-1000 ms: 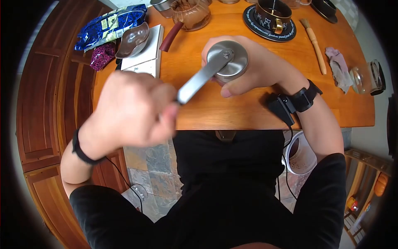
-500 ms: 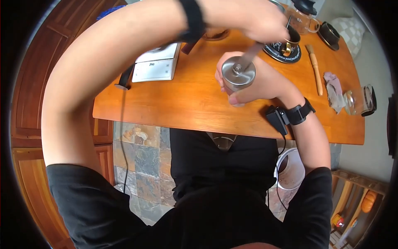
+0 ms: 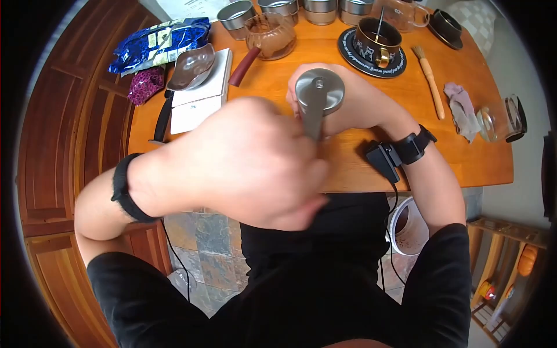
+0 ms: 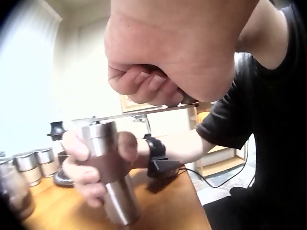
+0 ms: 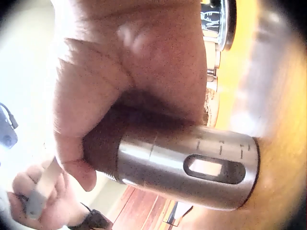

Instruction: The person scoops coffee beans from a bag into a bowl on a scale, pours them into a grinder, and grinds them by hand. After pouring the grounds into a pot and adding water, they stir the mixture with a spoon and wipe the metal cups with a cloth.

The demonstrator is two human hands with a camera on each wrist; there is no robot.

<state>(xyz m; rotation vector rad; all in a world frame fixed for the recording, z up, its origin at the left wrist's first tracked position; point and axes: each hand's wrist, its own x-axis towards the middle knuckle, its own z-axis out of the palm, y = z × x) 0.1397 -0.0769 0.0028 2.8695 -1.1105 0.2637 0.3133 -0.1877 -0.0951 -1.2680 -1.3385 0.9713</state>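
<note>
A steel hand coffee grinder (image 3: 333,95) stands upright over the table, with a dark band round its middle. My right hand (image 3: 355,95) wraps round that band. In the right wrist view, the steel lower body (image 5: 158,160) shows a small window and printed marks, its bottom end close to the tabletop. From the lid, the flat crank arm (image 3: 314,116) points toward my body. My left hand (image 3: 261,162) grips the crank's outer end, blurred in the head view. The left wrist view shows its curled fingers (image 4: 156,81); the knob is mostly hidden inside them.
Left on the wooden table are a white scale (image 3: 188,119), a brown scoop-shaped dish (image 3: 191,66) and a blue bag (image 3: 162,46). Behind stand a glass pot (image 3: 270,43) and steel canisters (image 3: 235,20). A black cup (image 3: 377,43) on its saucer, brush (image 3: 429,81) and cloth (image 3: 461,110) lie right.
My left hand has swung the crank round, from the near left over the far side and back toward my body. My right hand keeps its grip on the grinder. The head view has shifted.
</note>
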